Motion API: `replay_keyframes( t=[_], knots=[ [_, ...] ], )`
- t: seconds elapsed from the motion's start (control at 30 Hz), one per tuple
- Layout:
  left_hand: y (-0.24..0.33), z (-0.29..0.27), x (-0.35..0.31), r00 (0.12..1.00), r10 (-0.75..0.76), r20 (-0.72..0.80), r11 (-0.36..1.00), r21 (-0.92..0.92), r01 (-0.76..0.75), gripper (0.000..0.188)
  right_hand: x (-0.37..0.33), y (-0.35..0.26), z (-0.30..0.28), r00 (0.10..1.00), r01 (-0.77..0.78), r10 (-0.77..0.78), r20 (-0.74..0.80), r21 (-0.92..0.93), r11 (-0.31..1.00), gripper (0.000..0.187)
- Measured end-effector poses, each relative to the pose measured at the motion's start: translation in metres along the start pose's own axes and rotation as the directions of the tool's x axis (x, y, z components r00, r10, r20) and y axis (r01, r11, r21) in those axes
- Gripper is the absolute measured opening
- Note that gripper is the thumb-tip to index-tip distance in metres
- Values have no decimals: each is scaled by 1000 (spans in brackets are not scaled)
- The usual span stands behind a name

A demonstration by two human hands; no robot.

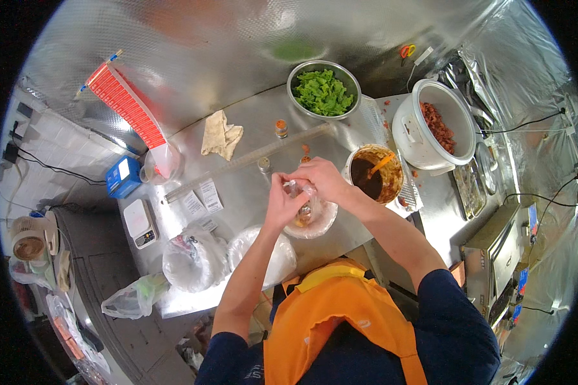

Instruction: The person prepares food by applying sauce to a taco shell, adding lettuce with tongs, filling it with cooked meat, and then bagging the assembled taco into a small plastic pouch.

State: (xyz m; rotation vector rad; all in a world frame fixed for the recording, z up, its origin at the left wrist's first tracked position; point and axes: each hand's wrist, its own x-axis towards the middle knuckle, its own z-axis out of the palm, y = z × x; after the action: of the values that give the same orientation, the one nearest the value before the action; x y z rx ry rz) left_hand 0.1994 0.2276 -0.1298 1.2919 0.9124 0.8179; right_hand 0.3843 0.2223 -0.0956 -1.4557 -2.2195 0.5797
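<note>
My left hand and my right hand meet near the table's front edge, fingers bent and closed on crinkled clear plastic. Just below them sits a round bowl covered or lined with clear plastic, something brownish showing in it. What the fingertips press is partly hidden by the hands. Beyond the left hand stands a small shaker jar. Close to the right forearm is a pot of dark brown sauce with an orange spatula leaning in it.
Plastic-wrapped bowls stand at the left, by a scale and paper slips. A cloth, an orange-topped jar and a metal bowl of greens lie farther back. A white pot of reddish-brown food is at right.
</note>
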Motion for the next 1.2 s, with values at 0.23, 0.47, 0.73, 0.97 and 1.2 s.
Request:
replay_keyframes(
  t=[0.23, 0.47, 0.73, 0.97, 1.2],
  knots=[
    [-37, -33, 49, 802, -332, 496, 802, -300, 517, 19, -22, 10, 31, 924, -159, 260, -280, 338, 928, 25],
    [15, -21, 46, 727, -489, 481, 843, 47, 536, 24, -77, -44, 14, 972, 60, -73, -225, -65, 996, 33],
    [8, 24, -18, 846, 491, 207, 582, 645, -496, 52, -66, -21, -1, 951, -125, 262, -161, 575, 808, 34],
    [-10, 33, -35, 951, 205, -230, 977, 109, -184, 49, -60, -37, -30, 984, -153, 161, 71, -112, 982, 16],
    [-19, 14, -42, 985, 43, -167, 999, 18, -40, 32, -99, -13, 58, 816, -240, 503, -284, 625, 743, 18]
  ],
)
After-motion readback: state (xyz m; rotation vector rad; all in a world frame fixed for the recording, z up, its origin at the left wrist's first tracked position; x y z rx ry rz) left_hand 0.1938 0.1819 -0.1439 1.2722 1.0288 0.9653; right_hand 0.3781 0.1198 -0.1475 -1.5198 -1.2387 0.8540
